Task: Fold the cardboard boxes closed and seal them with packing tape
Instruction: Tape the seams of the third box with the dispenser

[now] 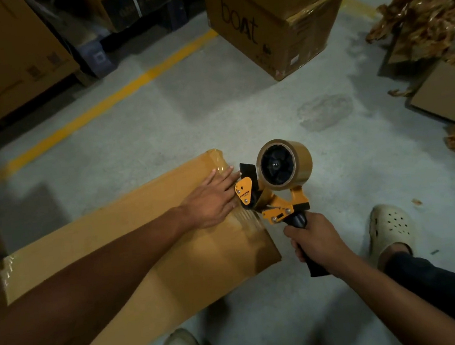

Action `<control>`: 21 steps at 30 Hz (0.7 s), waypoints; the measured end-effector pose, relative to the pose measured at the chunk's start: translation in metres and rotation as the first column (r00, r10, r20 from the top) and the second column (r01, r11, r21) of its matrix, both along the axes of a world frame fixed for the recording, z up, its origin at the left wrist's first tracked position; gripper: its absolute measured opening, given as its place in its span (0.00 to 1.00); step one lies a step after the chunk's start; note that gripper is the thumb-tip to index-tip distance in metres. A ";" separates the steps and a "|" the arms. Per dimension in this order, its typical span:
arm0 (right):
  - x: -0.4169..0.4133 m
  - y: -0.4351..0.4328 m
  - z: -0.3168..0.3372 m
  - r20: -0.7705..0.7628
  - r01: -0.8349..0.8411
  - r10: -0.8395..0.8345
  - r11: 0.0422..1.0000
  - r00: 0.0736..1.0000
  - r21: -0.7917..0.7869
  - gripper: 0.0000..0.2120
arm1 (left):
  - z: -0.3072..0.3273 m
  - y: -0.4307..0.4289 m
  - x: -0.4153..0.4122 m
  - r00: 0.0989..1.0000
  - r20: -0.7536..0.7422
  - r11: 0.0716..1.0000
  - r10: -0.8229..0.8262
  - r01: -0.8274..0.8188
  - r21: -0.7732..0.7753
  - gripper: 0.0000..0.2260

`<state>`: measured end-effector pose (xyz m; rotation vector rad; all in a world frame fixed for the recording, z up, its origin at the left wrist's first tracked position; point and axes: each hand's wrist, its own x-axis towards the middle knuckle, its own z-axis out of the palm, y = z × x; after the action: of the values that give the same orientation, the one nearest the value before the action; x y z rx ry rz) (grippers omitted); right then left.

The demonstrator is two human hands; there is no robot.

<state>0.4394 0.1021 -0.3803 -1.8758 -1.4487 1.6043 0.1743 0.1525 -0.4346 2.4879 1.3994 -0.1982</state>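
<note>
A long flat cardboard box [120, 241] lies on the floor in front of me, with clear tape over its right end. My left hand [212, 196] presses flat on that taped end, fingers straight. My right hand [318, 243] grips the black handle of an orange tape dispenser [271, 195]. The dispenser carries a roll of brown packing tape [285, 164], and its front end sits at the box's right edge, just beside my left fingertips.
A large "boat" carton [269, 28] stands at the back right with another box on top. Big cartons [0, 56] line the left behind a yellow floor line [115, 97]. Crumpled brown tape scraps [423, 8] and flat cardboard lie at the right. My two feet in pale clogs [391, 227] flank the box.
</note>
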 end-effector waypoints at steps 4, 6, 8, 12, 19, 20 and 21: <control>0.001 0.002 -0.002 0.010 -0.007 0.007 1.000 1.000 0.013 0.04 | -0.006 -0.031 0.007 0.999 0.005 0.999 0.049 -0.049 0.020 0.39; 0.001 0.002 -0.004 0.013 -0.011 0.011 1.000 1.000 0.010 0.05 | -0.013 -0.035 0.007 0.997 -0.049 0.997 0.068 -0.066 0.043 0.44; 0.001 0.005 -0.005 0.004 -0.006 0.006 1.000 1.000 -0.003 0.04 | -0.016 -0.032 0.006 0.994 -0.087 0.996 0.066 -0.061 0.064 0.45; -0.002 0.031 -0.007 0.021 0.002 -0.002 1.000 1.000 0.019 0.04 | -0.019 -0.015 0.012 0.987 -0.094 0.989 0.128 -0.120 0.083 0.44; -0.003 0.091 0.005 0.086 -0.108 0.103 0.993 0.991 0.045 0.06 | -0.022 0.014 0.016 0.974 -0.026 0.972 0.225 -0.223 0.076 0.43; -0.001 0.093 0.008 0.104 -0.145 0.140 0.988 0.985 0.044 0.06 | -0.023 0.013 0.016 0.974 -0.014 0.971 0.228 -0.226 0.080 0.43; 0.001 0.094 0.011 0.118 -0.178 0.172 0.983 0.978 0.037 0.06 | -0.023 0.012 0.016 0.973 -0.005 0.970 0.229 -0.228 0.087 0.43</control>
<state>0.4401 0.1964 -0.3692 -1.8869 -1.7282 1.5436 0.1899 0.1647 -0.4580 2.3686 1.7197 -0.1111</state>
